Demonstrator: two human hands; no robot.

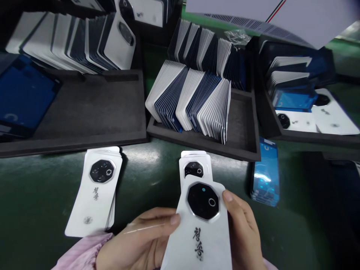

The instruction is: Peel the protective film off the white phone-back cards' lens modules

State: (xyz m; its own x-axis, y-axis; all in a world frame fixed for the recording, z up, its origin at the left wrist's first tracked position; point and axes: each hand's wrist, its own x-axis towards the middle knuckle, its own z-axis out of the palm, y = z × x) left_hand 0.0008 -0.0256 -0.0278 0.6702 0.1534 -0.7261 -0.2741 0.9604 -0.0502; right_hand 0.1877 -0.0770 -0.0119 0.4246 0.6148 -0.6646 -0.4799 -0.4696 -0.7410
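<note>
A white phone back cover with a black octagonal camera area and dark brush-style characters is held low in the middle. My left hand grips its left edge, the thumb on the face. On the right edge, my right hand has its thumb near the upper corner. Just behind the held cover lies a small stack of white covers, partly hidden by it. Left of my left hand rests another stack of white phone covers, slightly fanned. Most of the fingers are out of sight behind the cover.
A black foam tray holds rows of white and dark blue covers. Larger foam trays stand at left and right. A stack of blue film-covered pieces lies on the green table. A white sheet is behind.
</note>
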